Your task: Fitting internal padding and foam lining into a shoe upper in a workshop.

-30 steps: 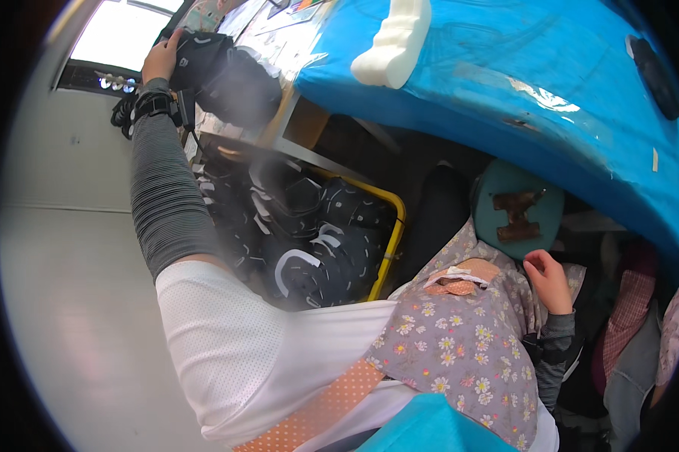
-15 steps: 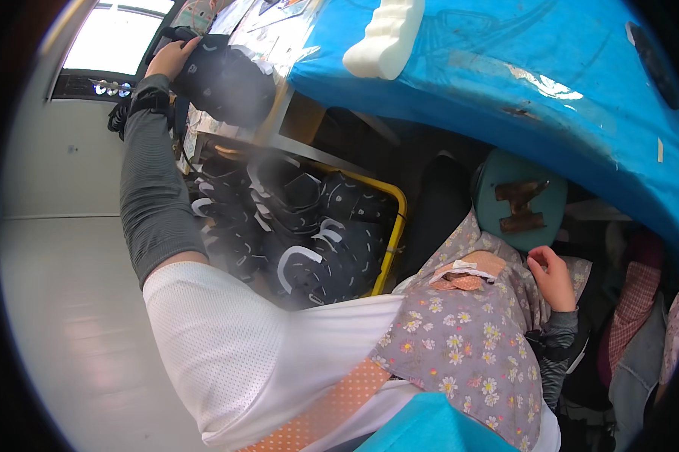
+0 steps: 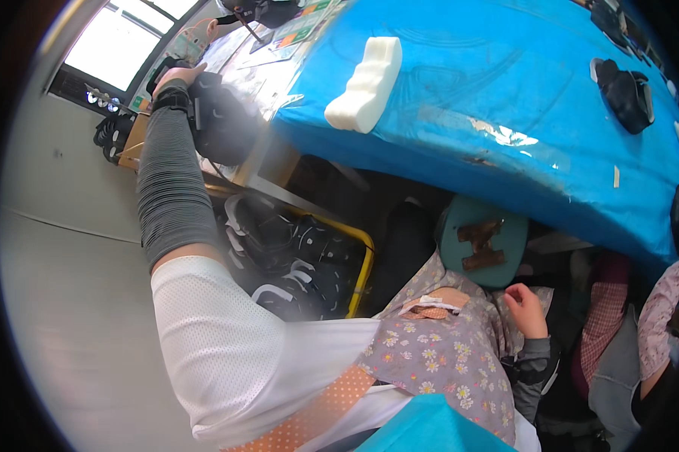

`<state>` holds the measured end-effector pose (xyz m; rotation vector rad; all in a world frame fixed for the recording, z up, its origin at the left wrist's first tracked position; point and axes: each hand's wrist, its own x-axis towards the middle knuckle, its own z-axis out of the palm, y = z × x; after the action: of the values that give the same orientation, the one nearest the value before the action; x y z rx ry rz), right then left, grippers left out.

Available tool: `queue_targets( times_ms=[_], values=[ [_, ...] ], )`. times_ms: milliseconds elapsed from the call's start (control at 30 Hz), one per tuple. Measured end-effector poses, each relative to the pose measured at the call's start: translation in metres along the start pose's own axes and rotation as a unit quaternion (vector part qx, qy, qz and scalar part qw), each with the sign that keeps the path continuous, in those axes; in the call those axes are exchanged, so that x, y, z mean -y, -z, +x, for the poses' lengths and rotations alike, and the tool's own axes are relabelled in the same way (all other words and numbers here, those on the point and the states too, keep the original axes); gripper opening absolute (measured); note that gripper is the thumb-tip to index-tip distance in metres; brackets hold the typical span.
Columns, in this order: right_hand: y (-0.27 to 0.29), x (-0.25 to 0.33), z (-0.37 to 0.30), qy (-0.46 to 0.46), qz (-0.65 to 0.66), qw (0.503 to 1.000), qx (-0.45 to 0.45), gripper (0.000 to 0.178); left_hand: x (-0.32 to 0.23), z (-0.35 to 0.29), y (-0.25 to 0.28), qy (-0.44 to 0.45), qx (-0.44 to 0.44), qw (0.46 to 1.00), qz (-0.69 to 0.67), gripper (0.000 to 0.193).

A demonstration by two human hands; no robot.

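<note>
Grey flowered apron (image 3: 445, 361) lies just beside the right hand (image 3: 525, 310), which is loosely half open, fingers bent, nothing seen in it. Beyond that hand is a teal pad (image 3: 507, 255) with a brown plate (image 3: 480, 243); between the hands, a yellow-rimmed crate (image 3: 366, 265) holds dark pieces (image 3: 268, 233). Past both, a blue table (image 3: 467, 75) bears a white block (image 3: 366, 87); beyond the left hand (image 3: 178, 78) is a window (image 3: 106, 49). Since a second ago the view has shifted, showing more table; the left hand stays at the black bundle (image 3: 226, 124). Its fingers stretch over the upper edge; I cannot tell whether they grip. Just right of that hand, the bundle slants lengthwise back toward the body, rounded end toward the crate.
</note>
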<state>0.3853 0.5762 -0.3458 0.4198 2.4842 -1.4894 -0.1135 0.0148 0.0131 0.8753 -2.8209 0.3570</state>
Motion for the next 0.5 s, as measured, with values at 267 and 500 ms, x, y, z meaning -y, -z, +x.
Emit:
queue_targets(
  times_ms=[267, 500],
  values=[
    [-0.012, 0.007, 0.006, 0.032, -0.025, 0.998, 0.037, 0.019, 0.058, 0.084, -0.004, -0.133, 0.085, 0.975, 0.158, 0.056],
    [-0.008, 0.018, 0.002, -0.03, -0.108, 0.993, 0.038, 0.018, -0.04, -0.006, -0.054, -0.19, -0.049, 0.975, 0.102, 0.049]
  ],
)
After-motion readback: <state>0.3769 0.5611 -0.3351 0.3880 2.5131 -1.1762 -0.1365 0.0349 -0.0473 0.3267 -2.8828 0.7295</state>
